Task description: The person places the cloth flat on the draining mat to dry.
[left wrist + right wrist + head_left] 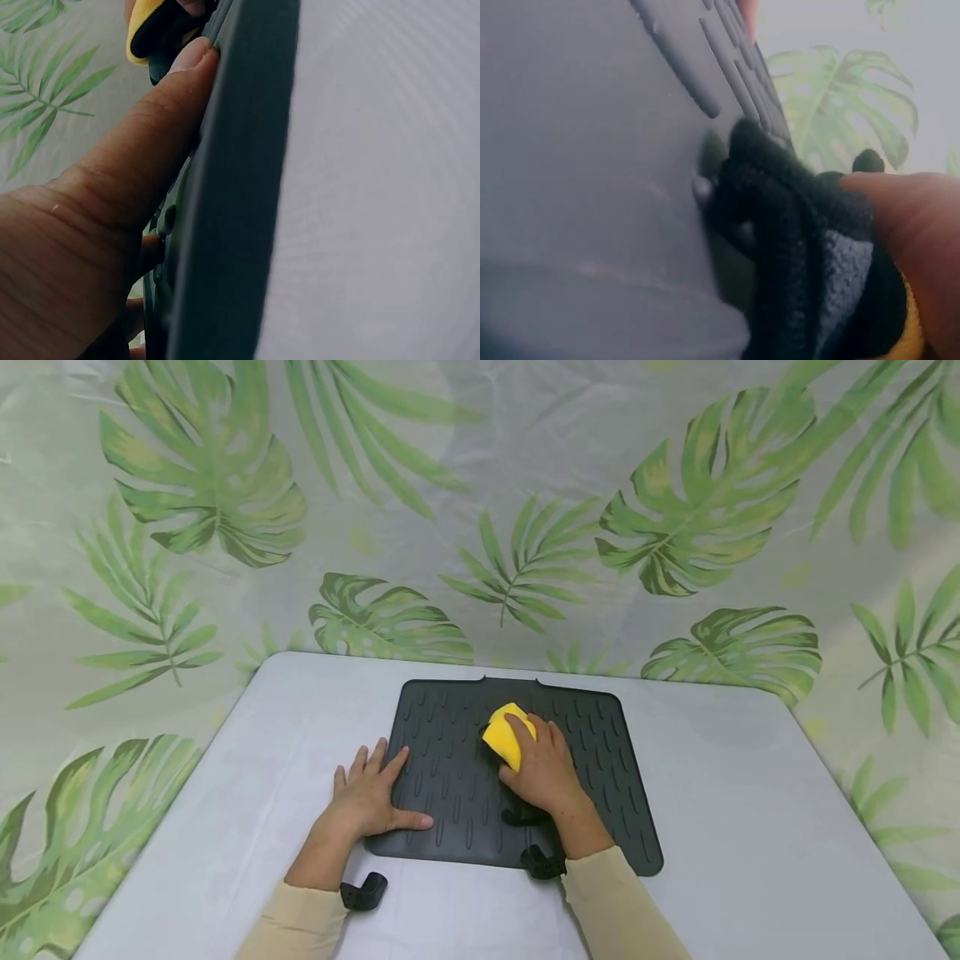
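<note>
A dark grey ridged drying mat (457, 760) lies on the white table. On its middle my right hand (546, 770) grips a folded yellow cloth (502, 739), with the thumb and fingers bent round it. In the right wrist view the black and grey underside of the cloth (802, 225) shows close against the ridged surface. My left hand (366, 802) rests at the mat's left edge with its fingers spread. Its thumb (142, 142) lies straight along the mat's near rim, and the other fingers are mostly hidden in the left wrist view.
The white table (750, 810) extends on both sides of the mat. Behind it hangs a leaf-patterned sheet (540, 460). Black wrist mounts (364, 892) sit on both arms, the right one over the mat's near edge.
</note>
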A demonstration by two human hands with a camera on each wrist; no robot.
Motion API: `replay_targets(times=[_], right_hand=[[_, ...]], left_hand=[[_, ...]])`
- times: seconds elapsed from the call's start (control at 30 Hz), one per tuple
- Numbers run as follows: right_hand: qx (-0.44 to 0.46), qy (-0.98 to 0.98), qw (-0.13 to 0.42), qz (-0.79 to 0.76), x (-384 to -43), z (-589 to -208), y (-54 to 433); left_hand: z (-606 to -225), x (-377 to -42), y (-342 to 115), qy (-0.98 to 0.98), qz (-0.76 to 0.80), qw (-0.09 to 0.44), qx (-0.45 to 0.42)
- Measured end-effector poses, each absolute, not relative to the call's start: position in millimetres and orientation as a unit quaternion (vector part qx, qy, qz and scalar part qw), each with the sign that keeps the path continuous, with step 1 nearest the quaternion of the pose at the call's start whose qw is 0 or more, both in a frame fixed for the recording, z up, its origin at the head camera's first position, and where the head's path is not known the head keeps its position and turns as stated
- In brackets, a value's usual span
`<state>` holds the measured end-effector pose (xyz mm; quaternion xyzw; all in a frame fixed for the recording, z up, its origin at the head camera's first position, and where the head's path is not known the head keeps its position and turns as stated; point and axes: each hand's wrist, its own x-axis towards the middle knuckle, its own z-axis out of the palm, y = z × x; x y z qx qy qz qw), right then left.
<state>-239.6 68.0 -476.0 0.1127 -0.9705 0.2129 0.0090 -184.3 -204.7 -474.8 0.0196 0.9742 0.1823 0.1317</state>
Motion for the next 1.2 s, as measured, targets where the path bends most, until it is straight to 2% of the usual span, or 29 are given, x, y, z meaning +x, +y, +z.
replay_targets(times=[0.3,0.8,1.0,1.2], right_hand=[[0.102,-0.965,-0.031,0.241,-243,-477,70],[0.109,-0.961,-0.034,0.252,-241,-468,76],[0.122,-0.951,-0.035,0.282,-244,-459,87],[0.099,-0.944,-0.034,0.314,-248,-448,105]], left_hand=[[-471,-181,-205,0.975,0.183,0.12,0.023],[-474,-182,-205,0.973,0.199,0.114,0.019],[-470,-181,-203,0.972,0.207,0.112,0.018],[-461,-176,-197,0.972,0.208,0.108,0.023]])
